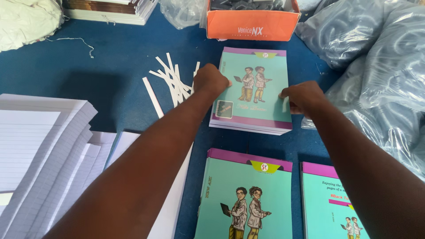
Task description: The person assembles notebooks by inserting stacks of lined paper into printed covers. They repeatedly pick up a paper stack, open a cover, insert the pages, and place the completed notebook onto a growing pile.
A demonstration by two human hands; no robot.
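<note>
In the middle of the frame, a stack of teal exercise books with purple bands and a cartoon pair on the cover (pixel 254 95) lies on the blue cloth-covered surface (pixel 110 62). The left hand (pixel 210 80) is curled at the stack's left edge, fingers bent down against the side of the books. The right hand (pixel 302 97) sits on the stack's right edge, fingers folded and pinching a small white slip at the cover's margin.

Just left of the left hand, a scatter of white paper strips (pixel 170 82) lies fanned on the cloth. In the lower left, piles of ruled white paper sheets (pixel 40 141) spread out. Along the bottom edge lie two more teal books, one showing its front (pixel 245 199), the other its back (pixel 330 203). An orange cardboard box (pixel 252 22) stands at the top centre, and clear plastic bags of coiled bindings (pixel 380 66) fill the right side.
</note>
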